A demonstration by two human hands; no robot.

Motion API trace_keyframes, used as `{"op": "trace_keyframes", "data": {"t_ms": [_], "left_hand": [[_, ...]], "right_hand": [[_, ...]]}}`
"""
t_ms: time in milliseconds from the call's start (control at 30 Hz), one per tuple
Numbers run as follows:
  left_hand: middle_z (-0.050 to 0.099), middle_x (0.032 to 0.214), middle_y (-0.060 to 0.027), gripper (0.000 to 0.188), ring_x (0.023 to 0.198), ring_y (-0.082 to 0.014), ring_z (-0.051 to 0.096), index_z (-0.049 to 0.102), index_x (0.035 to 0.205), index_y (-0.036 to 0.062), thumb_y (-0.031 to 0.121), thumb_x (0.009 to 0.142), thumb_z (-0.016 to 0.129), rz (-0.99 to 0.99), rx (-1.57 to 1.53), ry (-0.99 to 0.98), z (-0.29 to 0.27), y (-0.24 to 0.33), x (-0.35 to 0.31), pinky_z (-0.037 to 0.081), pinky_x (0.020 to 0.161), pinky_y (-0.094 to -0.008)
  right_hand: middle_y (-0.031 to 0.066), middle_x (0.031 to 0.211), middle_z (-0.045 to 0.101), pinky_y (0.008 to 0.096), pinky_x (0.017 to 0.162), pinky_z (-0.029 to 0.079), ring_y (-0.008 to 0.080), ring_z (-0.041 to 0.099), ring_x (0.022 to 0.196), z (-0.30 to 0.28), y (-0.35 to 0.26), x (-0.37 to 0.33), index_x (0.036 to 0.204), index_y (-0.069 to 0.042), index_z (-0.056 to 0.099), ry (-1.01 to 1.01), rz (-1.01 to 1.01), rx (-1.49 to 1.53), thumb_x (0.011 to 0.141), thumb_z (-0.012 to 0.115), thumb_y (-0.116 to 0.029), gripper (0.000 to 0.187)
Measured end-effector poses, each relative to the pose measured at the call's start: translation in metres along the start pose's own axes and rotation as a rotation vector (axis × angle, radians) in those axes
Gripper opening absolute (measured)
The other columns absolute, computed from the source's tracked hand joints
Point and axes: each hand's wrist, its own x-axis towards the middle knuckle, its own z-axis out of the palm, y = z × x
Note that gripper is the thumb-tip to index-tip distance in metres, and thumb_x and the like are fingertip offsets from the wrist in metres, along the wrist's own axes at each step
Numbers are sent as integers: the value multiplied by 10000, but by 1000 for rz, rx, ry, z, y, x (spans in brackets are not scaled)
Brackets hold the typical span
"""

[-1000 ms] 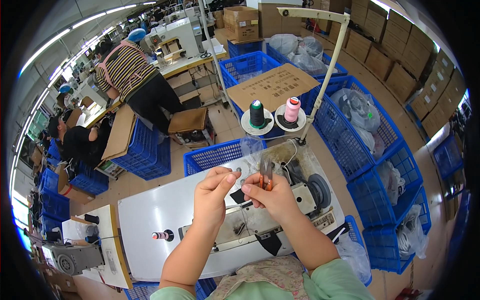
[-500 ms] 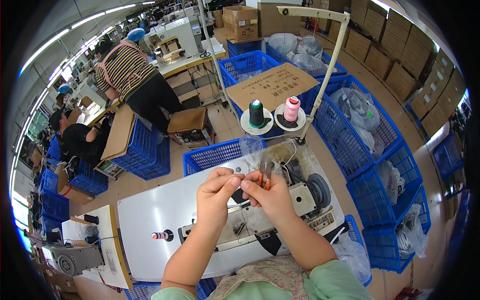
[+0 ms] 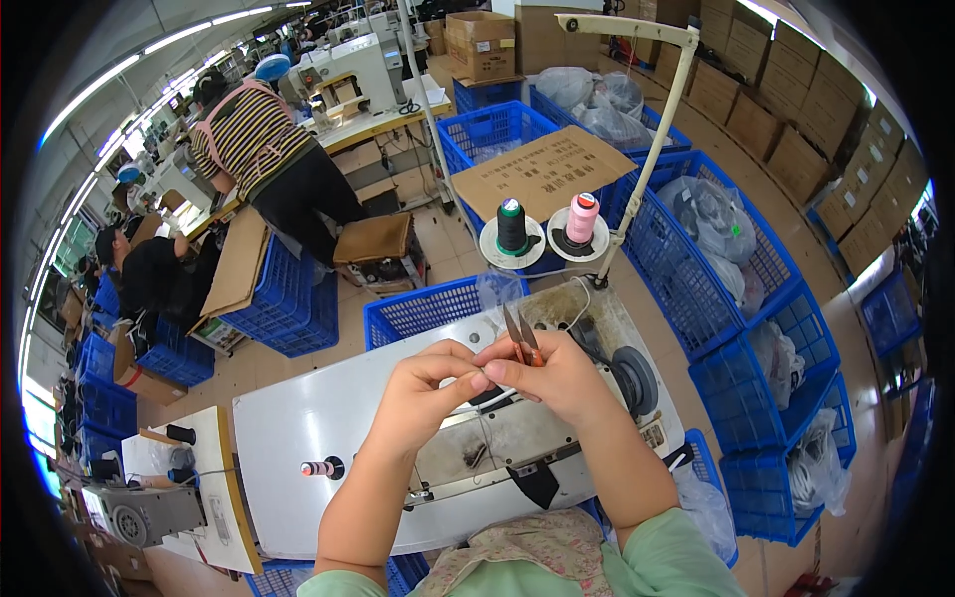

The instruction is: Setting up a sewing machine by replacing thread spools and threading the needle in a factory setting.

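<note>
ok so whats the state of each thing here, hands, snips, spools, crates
left hand: raised over the sewing machine, fingertips pinched against the right hand's
right hand: holds thread snips, blades pointing up, slightly apart
dark thread cone: upright on its stand
pink thread cone: upright on its stand
blue crate: behind the table, contents hidden

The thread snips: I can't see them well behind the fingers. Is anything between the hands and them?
Nothing visible: the right hand already holds the thread snips, blades pointing up, and the left hand meets its fingertips.
</note>
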Motion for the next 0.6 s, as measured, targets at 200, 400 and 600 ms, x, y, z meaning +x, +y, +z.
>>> {"op": "trace_keyframes", "data": {"t_ms": [200, 400, 600], "left_hand": [[583, 808, -41, 94, 786, -132, 515, 670, 785, -5, 86, 765, 680, -1, -10, -2, 2, -2, 1, 400, 696, -256], [583, 817, -44, 98, 794, -135, 519, 667, 787, -7, 90, 771, 677, 5, -67, -26, 3, -3, 1, 403, 706, -259], [586, 849, -55, 132, 824, -146, 530, 660, 818, -22, 106, 814, 627, 84, 3, 77, 9, -5, 1, 405, 733, -260]], "right_hand": [[-36, 601, 531, 192, 457, 316, 32, 433, 521, -5, -3, 0, 883, -39, 659, -24, 99, 56, 781, 702, -227, 218], [-30, 594, 518, 192, 468, 329, 35, 427, 521, -5, 1, 1, 839, -40, 631, -31, -6, 27, 808, 672, -223, 190], [-18, 676, 514, 204, 512, 365, 56, 462, 586, -5, 6, 3, 843, -33, 556, 45, -214, -182, 861, 602, -189, 164]]}}
